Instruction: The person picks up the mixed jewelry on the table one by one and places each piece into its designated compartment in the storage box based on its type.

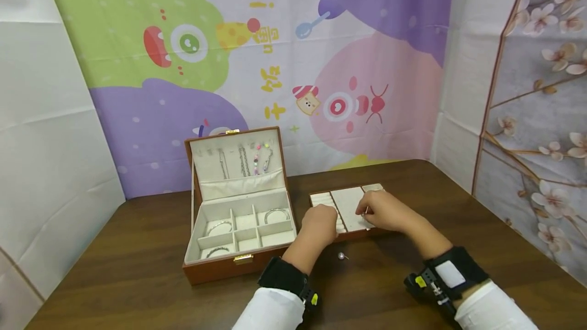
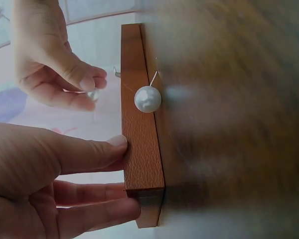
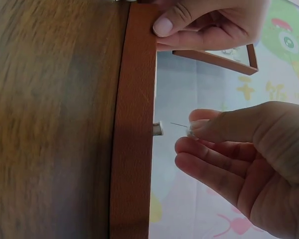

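Observation:
A cream-lined tray point(image 1: 347, 205) with a brown rim sits on the table to the right of the jewellery box. My left hand point(image 1: 323, 224) grips its front-left edge, thumb on the brown rim point(image 2: 139, 149). My right hand point(image 1: 367, 211) hovers over the tray and pinches a small pearl earring point(image 3: 191, 129) between thumb and fingers, its thin pin pointing at the rim. A tiny white piece point(image 3: 158, 129) sits at the rim's inner side. A second pearl earring point(image 1: 341, 256) lies loose on the table in front of the tray, also seen as a white ball point(image 2: 148, 98).
An open brown jewellery box point(image 1: 238, 228) stands left of the tray, with bangles in its compartments and chains hanging in the lid point(image 1: 238, 159). Bare dark wood table point(image 1: 137, 248) spreads around. Printed cloth walls close in behind and on both sides.

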### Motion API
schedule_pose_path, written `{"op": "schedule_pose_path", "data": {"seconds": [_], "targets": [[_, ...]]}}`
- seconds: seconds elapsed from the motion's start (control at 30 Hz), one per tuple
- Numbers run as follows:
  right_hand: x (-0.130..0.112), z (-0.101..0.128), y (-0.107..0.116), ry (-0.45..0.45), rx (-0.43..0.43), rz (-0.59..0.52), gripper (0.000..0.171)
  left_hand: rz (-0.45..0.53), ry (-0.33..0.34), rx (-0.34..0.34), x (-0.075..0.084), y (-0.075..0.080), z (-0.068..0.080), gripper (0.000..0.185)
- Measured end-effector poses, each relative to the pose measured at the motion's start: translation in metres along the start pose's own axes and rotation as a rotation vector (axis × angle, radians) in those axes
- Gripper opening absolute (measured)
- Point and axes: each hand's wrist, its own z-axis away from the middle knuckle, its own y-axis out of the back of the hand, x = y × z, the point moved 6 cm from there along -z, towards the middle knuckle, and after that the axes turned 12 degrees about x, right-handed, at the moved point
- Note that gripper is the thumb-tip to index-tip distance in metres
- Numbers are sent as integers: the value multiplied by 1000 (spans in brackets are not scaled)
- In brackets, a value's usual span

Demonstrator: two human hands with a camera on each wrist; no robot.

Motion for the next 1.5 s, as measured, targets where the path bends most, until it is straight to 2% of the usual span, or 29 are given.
{"op": "schedule_pose_path", "data": {"seconds": [0.13,0.3,0.57,0.97,1.23,1.5], "targets": [[3,-2,-1,-28,17,13,12,18,23,2,-4,-2,0,23],[7,-3,-3,-35,40,34,11,22,12,7,-7,-2,0,23],[12,-4,-6,-39,27,48,9,41,44,-53,-9,3,-1,24],[13,1,-12,-32,43,16,11,50,32,-52,-9,1,1,26],[15,3,-22,-23,45,0,18,58,27,-48,-8,-1,3,25],[14,3,-22,1,50,-3,18,69,35,-44,-9,0,5,23]]}}
